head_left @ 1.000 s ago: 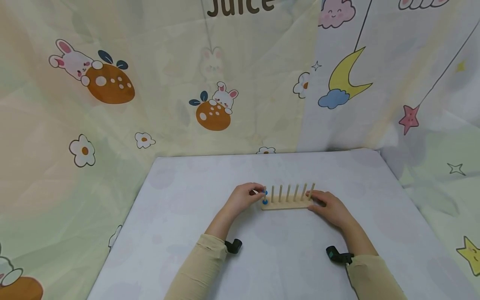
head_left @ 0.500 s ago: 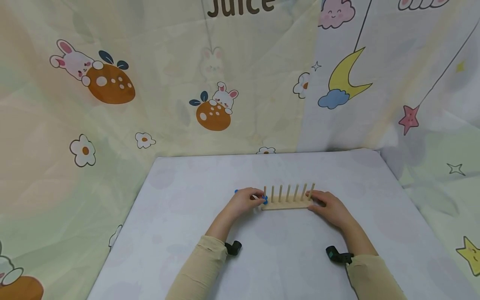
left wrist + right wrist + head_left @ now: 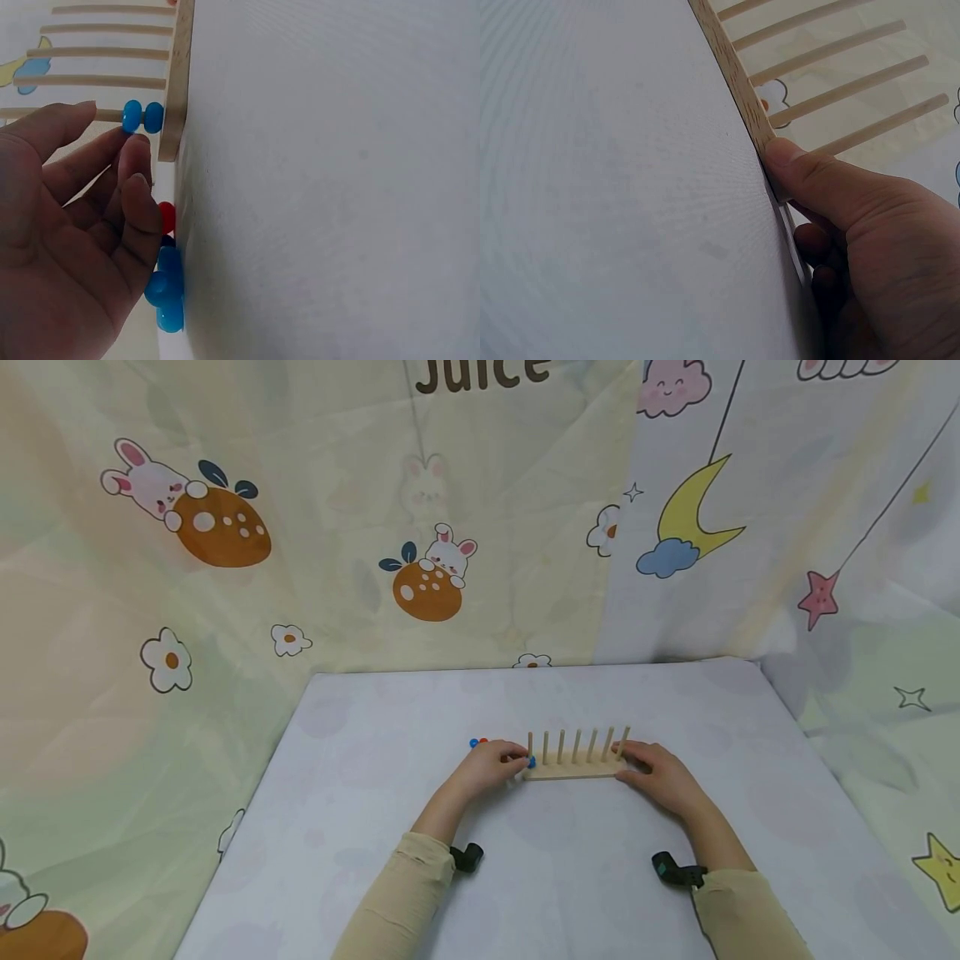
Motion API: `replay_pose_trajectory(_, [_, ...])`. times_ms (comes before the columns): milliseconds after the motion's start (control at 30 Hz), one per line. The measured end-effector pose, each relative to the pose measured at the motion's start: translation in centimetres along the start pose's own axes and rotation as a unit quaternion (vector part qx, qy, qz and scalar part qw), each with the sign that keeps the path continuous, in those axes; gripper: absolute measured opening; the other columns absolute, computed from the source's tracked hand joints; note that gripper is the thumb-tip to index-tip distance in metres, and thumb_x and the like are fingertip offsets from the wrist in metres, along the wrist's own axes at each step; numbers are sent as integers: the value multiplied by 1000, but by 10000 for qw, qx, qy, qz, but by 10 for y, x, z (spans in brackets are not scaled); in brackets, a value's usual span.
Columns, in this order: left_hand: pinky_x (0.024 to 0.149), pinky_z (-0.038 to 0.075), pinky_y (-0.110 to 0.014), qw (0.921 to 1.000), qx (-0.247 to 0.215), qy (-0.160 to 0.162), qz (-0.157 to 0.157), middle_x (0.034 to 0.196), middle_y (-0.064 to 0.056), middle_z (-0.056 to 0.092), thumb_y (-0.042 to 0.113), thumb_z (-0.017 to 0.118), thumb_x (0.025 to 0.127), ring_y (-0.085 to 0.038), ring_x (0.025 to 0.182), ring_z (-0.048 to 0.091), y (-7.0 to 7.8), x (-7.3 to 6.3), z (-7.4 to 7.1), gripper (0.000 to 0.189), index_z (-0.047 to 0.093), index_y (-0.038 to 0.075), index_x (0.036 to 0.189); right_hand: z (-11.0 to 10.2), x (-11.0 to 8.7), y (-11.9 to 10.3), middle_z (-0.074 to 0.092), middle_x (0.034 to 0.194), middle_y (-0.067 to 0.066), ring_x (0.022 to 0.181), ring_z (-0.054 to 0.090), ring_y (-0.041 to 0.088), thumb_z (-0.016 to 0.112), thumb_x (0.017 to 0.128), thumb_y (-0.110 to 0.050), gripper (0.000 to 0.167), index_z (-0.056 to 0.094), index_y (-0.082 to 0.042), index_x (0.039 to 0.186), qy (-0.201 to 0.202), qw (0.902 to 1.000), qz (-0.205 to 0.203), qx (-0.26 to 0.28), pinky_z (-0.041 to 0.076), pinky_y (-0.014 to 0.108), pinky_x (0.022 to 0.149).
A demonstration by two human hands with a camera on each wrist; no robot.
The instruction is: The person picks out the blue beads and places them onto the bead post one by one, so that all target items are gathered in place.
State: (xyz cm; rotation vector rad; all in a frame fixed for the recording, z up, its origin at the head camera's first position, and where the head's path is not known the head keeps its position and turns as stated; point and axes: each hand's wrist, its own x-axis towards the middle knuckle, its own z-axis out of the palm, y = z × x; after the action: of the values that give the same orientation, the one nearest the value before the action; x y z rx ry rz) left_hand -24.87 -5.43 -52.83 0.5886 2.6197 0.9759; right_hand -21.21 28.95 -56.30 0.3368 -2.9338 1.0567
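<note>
A wooden peg board (image 3: 573,772) stands on the table with a row of several upright pegs. On its leftmost peg are two blue beads; the left wrist view shows the lower bead (image 3: 154,118) near the base and the upper bead (image 3: 132,116) just above it. My left hand (image 3: 491,764) is beside that peg, a fingertip right at the upper bead and the thumb (image 3: 71,124) apart from it, along the peg. My right hand (image 3: 656,772) grips the board's right end, its thumb (image 3: 802,169) on the front edge and the other fingers behind.
Behind the left hand lie loose beads on the table, among them a red bead (image 3: 166,217) and several blue beads (image 3: 169,289). The white-covered table (image 3: 555,877) ends at a printed cloth backdrop (image 3: 337,527).
My left hand has lowered along the leftmost peg, and the upper blue bead has slid down to near the lower one. Loose beads now show behind that hand. The right hand stays put.
</note>
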Motion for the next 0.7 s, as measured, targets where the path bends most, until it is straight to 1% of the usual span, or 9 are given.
replay_pose_trajectory(200, [90, 51, -33, 9999, 2, 12, -123, 119, 5, 69, 42, 56, 99, -11, 101, 60, -1, -1, 1, 33, 69, 23, 123, 1, 1, 1, 56, 142, 14, 129, 49, 40, 73, 89, -36, 50, 61, -13, 133, 20, 10000, -43, -23, 37, 61, 105])
replay_pose_trajectory(333, [92, 50, -34, 9998, 1, 131, -133, 120, 6, 69, 44, 55, 99, -10, 103, 60, -3, -2, -1, 33, 70, 25, 122, 1, 0, 1, 56, 142, 14, 129, 50, 40, 73, 89, -36, 50, 62, -13, 133, 22, 10000, -63, -30, 38, 60, 105])
replay_pose_trajectory(433, [84, 52, -32, 9995, -166, 241, -134, 113, 7, 70, 44, 55, 99, -9, 96, 61, -6, -3, -5, 32, 70, 26, 121, 1, 0, 1, 56, 142, 15, 129, 49, 41, 73, 89, -35, 50, 62, -12, 133, 15, 10000, -64, -31, 37, 61, 105])
replay_pose_trajectory(567, [71, 51, -30, 9976, -568, 289, -285, 100, 5, 70, 42, 55, 100, -10, 82, 62, -13, -8, -11, 30, 69, 25, 120, 0, 1, 0, 55, 142, 15, 130, 48, 41, 73, 89, -34, 50, 61, -12, 133, 10, 10000, -50, -20, 36, 62, 106])
replay_pose_trajectory(633, [69, 51, -29, 9961, -722, 334, -394, 96, 5, 70, 41, 56, 100, -11, 80, 63, -17, -11, -15, 30, 69, 24, 121, 0, 1, 0, 55, 142, 16, 130, 48, 41, 73, 89, -34, 50, 61, -12, 133, 16, 10000, -42, -18, 36, 61, 106])
replay_pose_trajectory(700, [69, 50, -29, 9949, -796, 435, -451, 95, 5, 69, 41, 57, 99, -11, 80, 61, -21, -14, -19, 30, 69, 24, 120, 0, 1, 0, 55, 142, 16, 130, 48, 41, 73, 90, -34, 50, 61, -12, 133, 13, 10000, -36, -25, 36, 61, 106])
